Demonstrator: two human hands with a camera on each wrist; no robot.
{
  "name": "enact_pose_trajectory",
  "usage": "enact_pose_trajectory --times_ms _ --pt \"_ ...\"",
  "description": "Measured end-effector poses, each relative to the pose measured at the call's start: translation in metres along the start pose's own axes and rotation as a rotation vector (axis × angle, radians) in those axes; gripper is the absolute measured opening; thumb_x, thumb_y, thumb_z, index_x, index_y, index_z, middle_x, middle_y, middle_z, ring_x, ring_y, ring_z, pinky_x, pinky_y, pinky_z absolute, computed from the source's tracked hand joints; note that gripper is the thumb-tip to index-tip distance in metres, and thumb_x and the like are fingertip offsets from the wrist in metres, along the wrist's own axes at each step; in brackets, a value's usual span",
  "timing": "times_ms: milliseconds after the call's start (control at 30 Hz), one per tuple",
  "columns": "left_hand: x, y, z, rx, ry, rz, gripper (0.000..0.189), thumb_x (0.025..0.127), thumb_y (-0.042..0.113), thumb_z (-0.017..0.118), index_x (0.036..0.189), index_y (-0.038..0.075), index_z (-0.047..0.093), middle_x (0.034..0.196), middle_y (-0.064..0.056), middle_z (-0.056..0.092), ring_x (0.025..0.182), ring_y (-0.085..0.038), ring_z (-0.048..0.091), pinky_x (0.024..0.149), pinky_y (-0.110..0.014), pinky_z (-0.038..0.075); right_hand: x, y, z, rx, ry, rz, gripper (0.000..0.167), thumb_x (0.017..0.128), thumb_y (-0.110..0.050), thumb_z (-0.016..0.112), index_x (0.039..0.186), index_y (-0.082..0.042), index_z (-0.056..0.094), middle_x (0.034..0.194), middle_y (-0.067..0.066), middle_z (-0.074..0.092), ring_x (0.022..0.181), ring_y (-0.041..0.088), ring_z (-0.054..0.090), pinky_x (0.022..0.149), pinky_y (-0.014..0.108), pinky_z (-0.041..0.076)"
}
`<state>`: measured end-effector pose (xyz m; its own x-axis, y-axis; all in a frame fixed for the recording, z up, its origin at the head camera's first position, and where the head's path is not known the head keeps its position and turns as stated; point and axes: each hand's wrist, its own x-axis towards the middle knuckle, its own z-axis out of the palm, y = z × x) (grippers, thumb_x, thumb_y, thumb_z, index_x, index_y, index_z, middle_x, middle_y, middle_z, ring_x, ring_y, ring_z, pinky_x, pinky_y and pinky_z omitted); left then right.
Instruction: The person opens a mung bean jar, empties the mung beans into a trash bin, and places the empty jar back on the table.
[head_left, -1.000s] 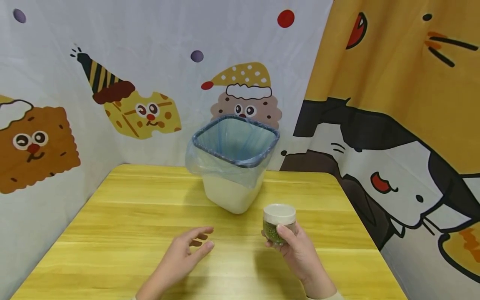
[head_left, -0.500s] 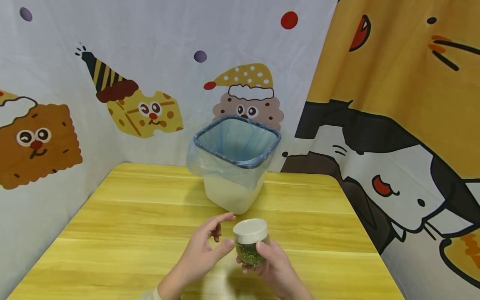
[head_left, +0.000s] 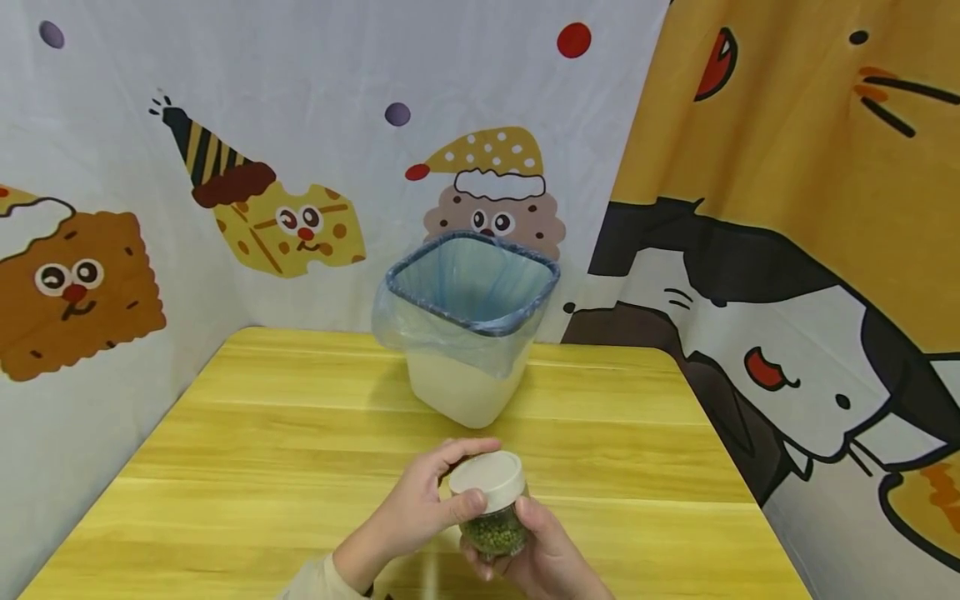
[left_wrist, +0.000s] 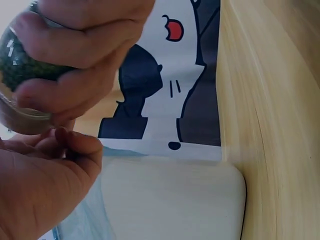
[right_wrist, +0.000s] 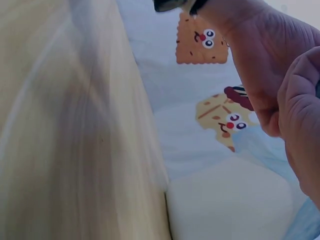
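A small clear jar [head_left: 495, 535] full of green beans or grains is held low over the near part of the table, tilted slightly. My right hand [head_left: 551, 550] grips its body from the right, thumb along the side. From the left, my left hand [head_left: 408, 510] holds the white lid [head_left: 486, 479], thumb at the near edge and fingers at the far side. In the left wrist view, the right hand's fingers [left_wrist: 75, 47] wrap the jar's glass, with the left hand [left_wrist: 40, 190] at the lid end. The right wrist view mostly hides the jar behind the hands.
A white bin [head_left: 457, 392] lined with a pale blue plastic bag [head_left: 480, 354] stands at the back middle of the wooden table [head_left: 285, 433]. Behind it hangs a cartoon-printed cloth [head_left: 300, 83], with a yellow printed curtain [head_left: 795, 133] at the right.
My right hand has brought the jar leftward and nearer to me. The left hand has moved right to meet it and now holds the lid.
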<state>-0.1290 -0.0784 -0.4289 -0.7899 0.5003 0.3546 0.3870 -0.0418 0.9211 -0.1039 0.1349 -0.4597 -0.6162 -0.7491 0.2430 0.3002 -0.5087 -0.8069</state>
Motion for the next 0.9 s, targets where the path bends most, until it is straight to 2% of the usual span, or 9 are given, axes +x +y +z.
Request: enact_pose_trajectory --times_ms 133,233,367,500,600,733,900 --pt "0.005 0.002 -0.001 -0.067 -0.073 -0.002 0.048 0.107 0.027 0.066 0.153 0.016 0.058 0.139 -0.01 0.07 0.113 -0.012 0.07 0.096 -0.029 0.058 0.002 0.004 -0.001 0.047 -0.061 -0.021 0.048 0.115 -0.049 0.028 0.149 -0.019 0.046 0.125 -0.007 0.07 0.097 0.004 0.066 0.077 0.015 0.052" --pt "0.009 0.002 -0.002 -0.067 -0.101 0.02 0.049 0.106 0.025 0.067 0.153 0.013 0.058 0.134 -0.012 0.072 0.106 -0.01 0.071 0.089 -0.03 0.061 0.003 0.006 -0.001 0.07 -0.089 -0.033 0.05 0.115 -0.051 0.027 0.15 -0.02 0.045 0.128 -0.009 0.068 0.098 0.003 0.064 0.077 0.015 0.051" --pt "0.014 0.003 -0.003 0.05 -0.109 0.089 0.048 0.104 0.026 0.069 0.149 0.012 0.061 0.13 -0.01 0.074 0.101 -0.007 0.07 0.083 -0.029 0.061 0.003 0.006 -0.002 0.078 -0.111 -0.045 0.049 0.115 -0.051 0.027 0.149 -0.02 0.045 0.127 -0.009 0.068 0.096 0.002 0.063 0.078 0.014 0.051" --pt "0.019 0.003 -0.003 0.24 -0.102 0.209 0.045 0.102 0.029 0.068 0.144 0.014 0.064 0.127 -0.006 0.075 0.1 -0.005 0.068 0.08 -0.025 0.06 0.004 0.007 -0.002 0.066 -0.123 -0.051 0.046 0.116 -0.05 0.028 0.146 -0.022 0.047 0.125 -0.01 0.068 0.094 0.002 0.062 0.079 0.015 0.051" --pt "0.02 0.005 -0.002 0.353 -0.093 0.27 0.043 0.102 0.029 0.066 0.142 0.015 0.064 0.124 -0.003 0.075 0.096 -0.003 0.066 0.078 -0.021 0.058 0.003 0.007 -0.002 0.049 -0.126 -0.063 0.044 0.116 -0.049 0.027 0.145 -0.023 0.048 0.125 -0.011 0.067 0.093 0.003 0.062 0.078 0.016 0.05" --pt "0.02 0.008 0.0 0.412 -0.083 0.28 0.041 0.102 0.028 0.064 0.141 0.017 0.063 0.122 0.0 0.073 0.092 -0.001 0.063 0.075 -0.016 0.055 0.001 0.006 -0.001 0.032 -0.101 -0.051 0.042 0.115 -0.05 0.03 0.143 -0.024 0.049 0.124 -0.011 0.068 0.092 0.003 0.062 0.076 0.016 0.049" --pt "0.019 0.008 0.003 0.429 -0.074 0.295 0.039 0.102 0.028 0.064 0.14 0.017 0.063 0.122 0.0 0.072 0.089 -0.001 0.062 0.073 -0.013 0.054 0.0 0.006 0.0 -0.025 -0.068 -0.039 0.041 0.114 -0.05 0.033 0.14 -0.024 0.051 0.12 -0.012 0.068 0.091 0.003 0.062 0.074 0.017 0.048"
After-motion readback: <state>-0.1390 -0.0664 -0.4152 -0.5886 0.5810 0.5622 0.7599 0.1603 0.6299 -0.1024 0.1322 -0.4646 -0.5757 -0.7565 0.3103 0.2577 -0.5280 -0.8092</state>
